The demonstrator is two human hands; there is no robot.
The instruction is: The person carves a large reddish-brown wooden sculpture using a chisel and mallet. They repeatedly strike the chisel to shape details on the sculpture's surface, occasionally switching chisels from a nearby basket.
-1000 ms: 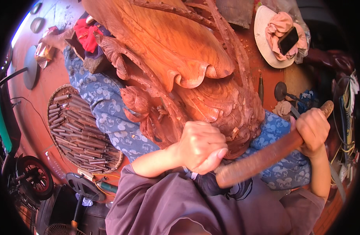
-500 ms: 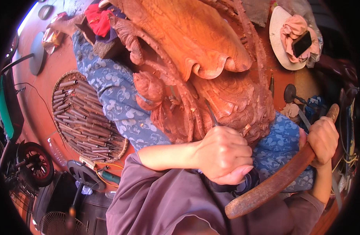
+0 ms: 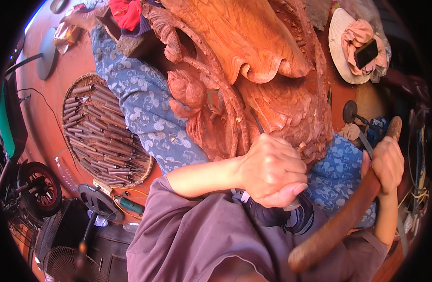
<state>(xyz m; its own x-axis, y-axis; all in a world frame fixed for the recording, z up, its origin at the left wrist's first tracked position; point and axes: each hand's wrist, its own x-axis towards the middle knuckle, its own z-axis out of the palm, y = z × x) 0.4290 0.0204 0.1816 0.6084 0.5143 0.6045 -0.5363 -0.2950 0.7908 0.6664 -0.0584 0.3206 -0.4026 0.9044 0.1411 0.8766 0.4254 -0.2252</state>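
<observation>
Chiselling, as I judge it, is the step in hand, on the big wood carving right in front of me. At my left, on the reddish floor, a round woven basket holds a heap of tools with slim brown handles. Next comes a blue trouser leg, soft cloth with a pale print, beside the carving. The carving's left part has a matt reddish bud and knobbly stems; its middle is a smooth orange sheet, streaked with dark grain and rolling into a wavy lip. Below that lip my left grip is closed around a chisel, its thin dark shaft aimed up at the wood, its handle end poking out under my thumb; whether the edge bites, I cannot tell. Further right, my right grip is wrapped about a stout, slightly bent wooden club, its thick end low and apart from the chisel. The next move, I judge, calls for a steady chisel and a straight, measured tap. Beyond, a pale straw hat lies with crumpled pink cloth and a dark phone.
</observation>
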